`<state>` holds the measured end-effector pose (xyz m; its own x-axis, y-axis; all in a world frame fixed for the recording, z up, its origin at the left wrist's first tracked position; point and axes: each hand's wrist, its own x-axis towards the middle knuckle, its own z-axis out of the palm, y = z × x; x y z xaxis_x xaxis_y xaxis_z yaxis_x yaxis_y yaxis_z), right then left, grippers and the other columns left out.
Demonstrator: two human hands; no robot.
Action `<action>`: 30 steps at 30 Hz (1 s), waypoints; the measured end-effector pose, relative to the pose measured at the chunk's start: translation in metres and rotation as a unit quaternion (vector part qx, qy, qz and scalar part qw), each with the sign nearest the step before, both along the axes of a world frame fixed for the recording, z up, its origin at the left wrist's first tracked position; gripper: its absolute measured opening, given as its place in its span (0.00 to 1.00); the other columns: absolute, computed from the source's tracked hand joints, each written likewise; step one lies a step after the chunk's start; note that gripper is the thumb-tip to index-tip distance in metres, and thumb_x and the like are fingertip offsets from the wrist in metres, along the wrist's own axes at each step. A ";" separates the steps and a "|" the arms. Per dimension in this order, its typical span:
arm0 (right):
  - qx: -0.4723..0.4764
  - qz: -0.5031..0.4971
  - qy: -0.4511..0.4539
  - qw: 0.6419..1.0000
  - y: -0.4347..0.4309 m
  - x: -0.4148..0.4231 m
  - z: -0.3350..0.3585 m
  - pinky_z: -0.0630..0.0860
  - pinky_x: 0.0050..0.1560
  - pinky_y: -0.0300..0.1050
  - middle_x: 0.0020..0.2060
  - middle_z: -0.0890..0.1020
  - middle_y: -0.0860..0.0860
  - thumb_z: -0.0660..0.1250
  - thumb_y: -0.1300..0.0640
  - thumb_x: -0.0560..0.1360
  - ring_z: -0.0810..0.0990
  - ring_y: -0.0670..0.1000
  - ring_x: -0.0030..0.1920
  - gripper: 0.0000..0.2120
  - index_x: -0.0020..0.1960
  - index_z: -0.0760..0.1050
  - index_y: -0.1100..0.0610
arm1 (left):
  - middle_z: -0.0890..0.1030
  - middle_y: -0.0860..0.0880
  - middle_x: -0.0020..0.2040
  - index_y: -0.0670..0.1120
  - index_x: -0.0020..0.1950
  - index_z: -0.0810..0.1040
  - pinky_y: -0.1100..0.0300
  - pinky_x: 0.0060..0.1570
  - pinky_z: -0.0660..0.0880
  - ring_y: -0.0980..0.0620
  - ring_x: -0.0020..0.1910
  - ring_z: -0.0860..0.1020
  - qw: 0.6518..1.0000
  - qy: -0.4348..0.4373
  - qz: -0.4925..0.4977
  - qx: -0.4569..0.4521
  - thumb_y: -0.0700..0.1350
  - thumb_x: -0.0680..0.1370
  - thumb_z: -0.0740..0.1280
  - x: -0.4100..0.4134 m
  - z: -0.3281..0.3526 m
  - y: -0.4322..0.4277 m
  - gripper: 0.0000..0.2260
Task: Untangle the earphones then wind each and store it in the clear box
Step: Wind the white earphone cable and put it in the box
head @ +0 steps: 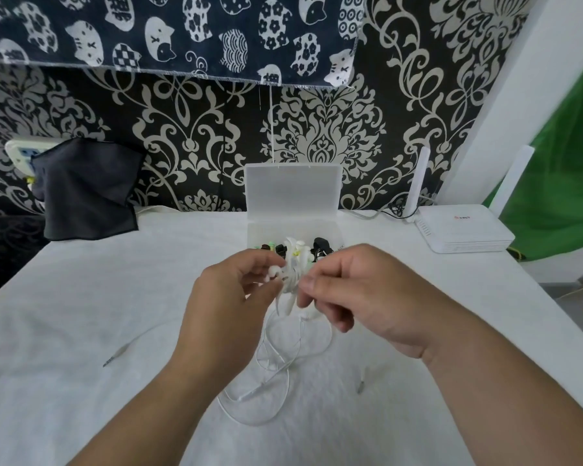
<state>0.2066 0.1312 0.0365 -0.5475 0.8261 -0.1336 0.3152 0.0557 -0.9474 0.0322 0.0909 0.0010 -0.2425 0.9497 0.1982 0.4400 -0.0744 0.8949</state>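
Head camera view: a person's two bare hands are meeting above a white-covered table [81, 331], both pinching a bundle of white earphones [292, 270] held between them. Fingers of the left hand [229, 297] are curling around the bundle's left side, gripping an earbud end, while the right hand [360, 297] is closing thumb and forefinger on the cords from the right. Loose white cable [276, 364] is trailing down from the bundle and lying in tangled loops on the cloth just near of the hands. One jack plug [113, 358] is resting on the cloth to the left, another [360, 386] to the right. Just beyond the hands, the clear box [293, 227] is sitting with its lid standing upright against the patterned wall, dark and light items already lying inside. A white router [465, 230] is sitting at the far right, a dark cloth [88, 190] hanging at the far left.
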 end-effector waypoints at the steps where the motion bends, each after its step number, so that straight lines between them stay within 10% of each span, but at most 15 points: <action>1: 0.009 -0.015 0.021 1.000 0.001 0.002 0.002 0.70 0.33 0.41 0.25 0.72 0.52 0.65 0.60 0.80 0.69 0.49 0.28 0.13 0.39 0.82 0.60 | 0.81 0.66 0.42 0.62 0.44 0.80 0.76 0.43 0.72 0.66 0.45 0.80 0.999 0.030 -0.011 -0.004 0.40 0.75 0.73 0.001 0.000 0.000 0.15; 8: 0.091 -0.184 0.042 0.978 0.016 0.016 0.004 0.60 0.34 0.41 0.22 0.68 0.41 0.66 0.57 0.79 0.66 0.42 0.24 0.14 0.35 0.81 0.56 | 0.86 0.51 0.44 0.54 0.49 0.85 0.62 0.48 0.79 0.53 0.45 0.84 0.990 -0.078 -0.095 -0.064 0.36 0.76 0.72 0.004 -0.001 0.000 0.11; 19: 0.034 -0.190 -0.025 0.981 0.022 0.012 -0.021 0.61 0.32 0.42 0.24 0.69 0.44 0.64 0.54 0.81 0.64 0.46 0.27 0.14 0.40 0.82 0.57 | 0.86 0.40 0.47 0.43 0.49 0.85 0.62 0.46 0.79 0.49 0.45 0.83 0.935 -0.305 -0.171 -0.052 0.41 0.70 0.71 0.007 0.005 -0.003 0.09; 30: 0.070 -0.208 -0.009 0.976 0.023 0.006 -0.027 0.60 0.32 0.43 0.26 0.69 0.47 0.63 0.56 0.81 0.63 0.48 0.28 0.14 0.40 0.80 0.59 | 0.85 0.42 0.45 0.44 0.47 0.85 0.64 0.44 0.77 0.49 0.44 0.83 0.934 -0.299 -0.189 -0.046 0.38 0.70 0.75 0.003 0.008 -0.003 0.07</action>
<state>0.2129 0.1541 0.0099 -0.1592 0.9872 -0.0107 0.3544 0.0470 -0.9339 0.0352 0.0878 0.0094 0.0733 0.9961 0.0480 -0.1830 -0.0339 0.9825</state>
